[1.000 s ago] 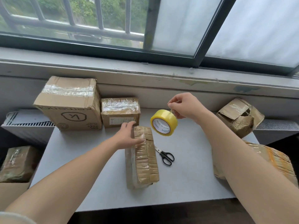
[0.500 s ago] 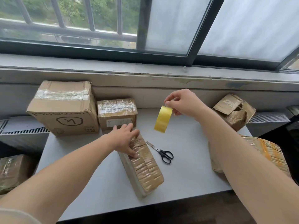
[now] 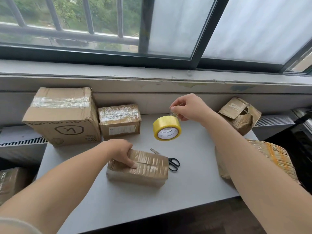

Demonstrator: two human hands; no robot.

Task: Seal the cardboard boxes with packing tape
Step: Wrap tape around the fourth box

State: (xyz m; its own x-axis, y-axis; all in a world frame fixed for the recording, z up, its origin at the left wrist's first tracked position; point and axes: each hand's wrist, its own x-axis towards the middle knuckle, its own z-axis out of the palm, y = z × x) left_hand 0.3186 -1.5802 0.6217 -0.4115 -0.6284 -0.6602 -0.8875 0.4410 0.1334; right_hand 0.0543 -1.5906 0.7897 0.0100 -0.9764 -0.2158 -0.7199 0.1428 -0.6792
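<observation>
A small cardboard box [image 3: 143,169] wrapped in brown tape lies crosswise on the grey table [image 3: 194,179]. My left hand [image 3: 121,152] rests on its left end, with the fingers curled over the top edge. My right hand [image 3: 187,108] is raised above the table and pinches the loose end of the tape. The yellow tape roll [image 3: 167,128] dangles from that end, its white core facing me. Black-handled scissors [image 3: 170,162] lie just right of the box, partly behind it.
A large taped box [image 3: 62,115] and a smaller taped box [image 3: 119,120] stand at the back left. A torn-open box [image 3: 239,115] sits at the back right, and a crushed one [image 3: 270,156] at the right edge. Another box [image 3: 11,183] is low at left, off the table.
My left hand has turned the small box from lengthwise to crosswise on the table. The hanging tape roll has spun so its core faces me again.
</observation>
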